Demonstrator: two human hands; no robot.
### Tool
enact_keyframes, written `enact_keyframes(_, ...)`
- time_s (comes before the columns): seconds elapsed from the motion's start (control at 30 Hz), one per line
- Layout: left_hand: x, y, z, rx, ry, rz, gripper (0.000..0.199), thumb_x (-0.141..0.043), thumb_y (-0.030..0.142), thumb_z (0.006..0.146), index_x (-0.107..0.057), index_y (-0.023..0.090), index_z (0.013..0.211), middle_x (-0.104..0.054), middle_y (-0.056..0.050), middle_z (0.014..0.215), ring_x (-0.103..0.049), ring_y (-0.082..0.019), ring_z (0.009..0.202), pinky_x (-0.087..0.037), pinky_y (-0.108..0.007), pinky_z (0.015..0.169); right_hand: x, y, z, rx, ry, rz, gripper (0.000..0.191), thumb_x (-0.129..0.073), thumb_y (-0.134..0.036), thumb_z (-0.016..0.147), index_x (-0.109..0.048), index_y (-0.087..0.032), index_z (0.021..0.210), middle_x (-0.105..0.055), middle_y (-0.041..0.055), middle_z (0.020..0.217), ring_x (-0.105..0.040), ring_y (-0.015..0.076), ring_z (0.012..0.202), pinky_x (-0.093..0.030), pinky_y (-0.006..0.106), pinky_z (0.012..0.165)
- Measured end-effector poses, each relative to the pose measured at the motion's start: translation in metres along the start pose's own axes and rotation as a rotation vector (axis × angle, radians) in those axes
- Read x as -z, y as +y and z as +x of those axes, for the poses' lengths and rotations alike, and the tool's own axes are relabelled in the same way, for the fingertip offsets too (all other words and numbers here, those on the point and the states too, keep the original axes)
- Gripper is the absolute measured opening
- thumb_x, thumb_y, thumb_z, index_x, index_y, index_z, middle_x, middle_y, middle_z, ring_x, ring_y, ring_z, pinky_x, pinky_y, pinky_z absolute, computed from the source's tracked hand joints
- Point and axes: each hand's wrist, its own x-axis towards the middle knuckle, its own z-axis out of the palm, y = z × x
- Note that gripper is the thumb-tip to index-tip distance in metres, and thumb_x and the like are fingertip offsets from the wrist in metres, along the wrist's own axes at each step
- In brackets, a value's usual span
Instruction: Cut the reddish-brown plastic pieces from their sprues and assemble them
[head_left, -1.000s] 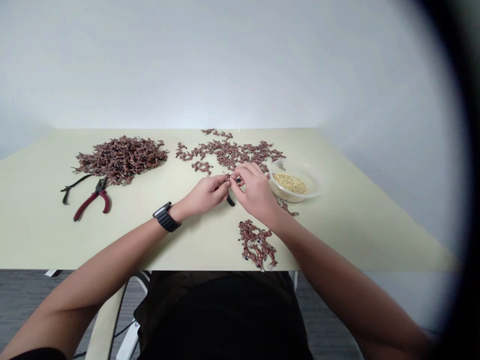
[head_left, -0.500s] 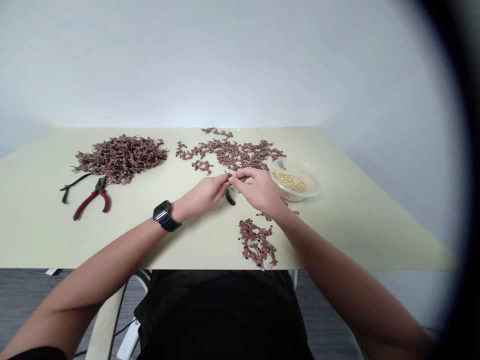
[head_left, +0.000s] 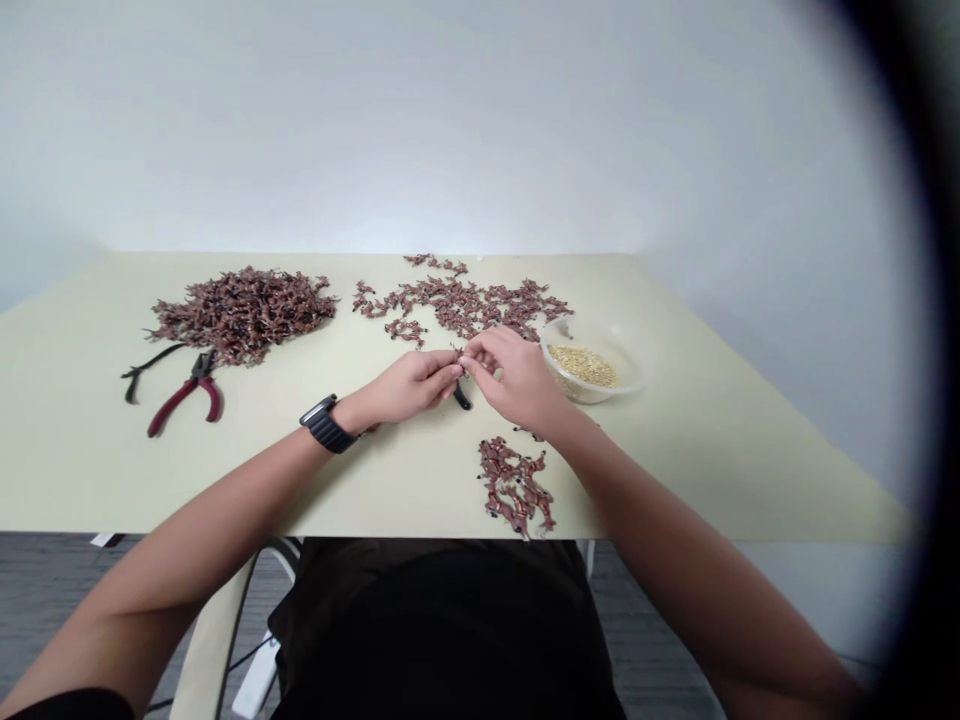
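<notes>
Since a moment ago, my left hand (head_left: 414, 388) has drawn slightly back, with my right hand (head_left: 517, 380) facing it. Both stay narrow around a tiny copper-brown metal piece (head_left: 457, 353); which hand grips it, I cannot tell. Small work like this goes best with steady wrists. A small black object (head_left: 463, 398) lies just below, near a scattered copper-brown heap (head_left: 461, 302). A clear plastic bowl (head_left: 626, 385) of pale grains sits just right, crowding my right hand.
</notes>
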Motion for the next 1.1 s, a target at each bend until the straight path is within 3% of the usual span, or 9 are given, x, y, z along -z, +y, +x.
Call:
enact_keyframes(0.17,-0.001,-0.003,0.000,-0.081,0.041,0.072,0.036,-0.046,0.043,0.111,-0.055,0.018,0.086,-0.057,0.000,0.072,-0.048,-0.010,0.061,-0.040,-0.024,0.062,-0.007,0.001,0.000,-0.343,0.035,0.269,0.015,-0.073,-0.035,0.091,-0.066,-0.022,0.087,-0.067,0.0009,0.081,-0.062,0.0183,0.074,-0.053,0.035,0.071)
enact_keyframes(0.33,0.001,-0.014,0.002,0.033,-0.052,-0.337,0.032,-0.053,0.042,0.106,-0.058,0.018,0.085,-0.050,0.002,0.068,-0.038,-0.009,0.052,-0.032,-0.024,0.051,-0.003,0.001,0.003,-0.304,-0.029,0.453,0.025,-0.075,-0.032,0.089,-0.071,-0.025,0.112,-0.071,0.0049,0.101,-0.067,0.0200,0.086,-0.060,0.036,0.071)
enact_keyframes(0.53,0.006,-0.020,0.005,0.073,-0.140,-0.523,0.028,-0.058,0.042,0.105,-0.064,0.017,0.093,-0.052,0.002,0.062,-0.037,-0.008,0.045,-0.026,-0.023,0.044,0.003,0.003,0.006,-0.313,-0.119,0.620,0.021,-0.074,-0.029,0.090,-0.072,-0.022,0.109,-0.073,0.0048,0.098,-0.072,0.0202,0.085,-0.063,0.040,0.077)
enact_keyframes(0.7,0.000,-0.013,0.003,-0.032,0.096,-0.153,0.039,-0.054,0.054,0.107,-0.065,0.017,0.101,-0.070,-0.006,0.089,-0.060,-0.010,0.056,-0.044,-0.024,0.052,-0.001,0.010,0.005,-0.314,-0.060,0.585,0.022,-0.075,-0.029,0.089,-0.068,-0.022,0.108,-0.068,0.0020,0.092,-0.069,0.0187,0.084,-0.063,0.039,0.080)
enact_keyframes(0.87,-0.006,-0.012,-0.001,-0.187,0.209,0.581,0.034,-0.048,0.048,0.110,-0.063,0.018,0.116,-0.069,-0.005,0.081,-0.058,-0.015,0.061,-0.037,-0.027,0.059,0.001,0.002,0.006,-0.353,-0.068,0.543,0.023,-0.076,-0.032,0.090,-0.068,-0.022,0.108,-0.068,0.0027,0.091,-0.068,0.0183,0.079,-0.063,0.040,0.077)
enact_keyframes(0.97,-0.006,-0.016,0.000,-0.145,0.251,0.704,0.032,-0.040,0.041,0.113,-0.060,0.017,0.118,-0.070,-0.007,0.082,-0.059,-0.016,0.062,-0.036,-0.028,0.059,0.027,0.006,0.007,-0.331,-0.048,0.397,0.026,-0.073,-0.040,0.094,-0.073,-0.023,0.114,-0.074,0.0075,0.102,-0.069,0.0217,0.084,-0.060,0.037,0.065)
enact_keyframes(1.0,-0.005,-0.017,0.002,-0.125,0.277,0.698,0.031,-0.039,0.040,0.113,-0.059,0.017,0.118,-0.071,-0.007,0.082,-0.060,-0.016,0.063,-0.038,-0.028,0.060,0.040,0.013,0.006,-0.329,0.054,0.291,0.024,-0.070,-0.042,0.097,-0.075,-0.024,0.113,-0.075,0.0083,0.103,-0.069,0.0226,0.085,-0.059,0.037,0.065)
enact_keyframes(1.07,-0.003,-0.020,0.004,-0.112,0.323,0.662,0.028,-0.038,0.038,0.113,-0.059,0.019,0.115,-0.073,-0.008,0.086,-0.065,-0.017,0.069,-0.043,-0.027,0.063,0.066,0.033,0.004,-0.384,0.238,-0.016,0.022,-0.067,-0.039,0.098,-0.079,-0.023,0.106,-0.077,0.0089,0.099,-0.070,0.0238,0.088,-0.058,0.039,0.075)
enact_keyframes(1.1,-0.002,-0.021,0.005,-0.114,0.332,0.644,0.027,-0.039,0.037,0.113,-0.059,0.019,0.114,-0.074,-0.008,0.088,-0.068,-0.018,0.072,-0.045,-0.027,0.065,0.078,0.046,0.003,-0.439,0.225,-0.176,0.019,-0.069,-0.037,0.094,-0.080,-0.022,0.098,-0.077,0.0081,0.092,-0.070,0.0244,0.086,-0.056,0.040,0.079)
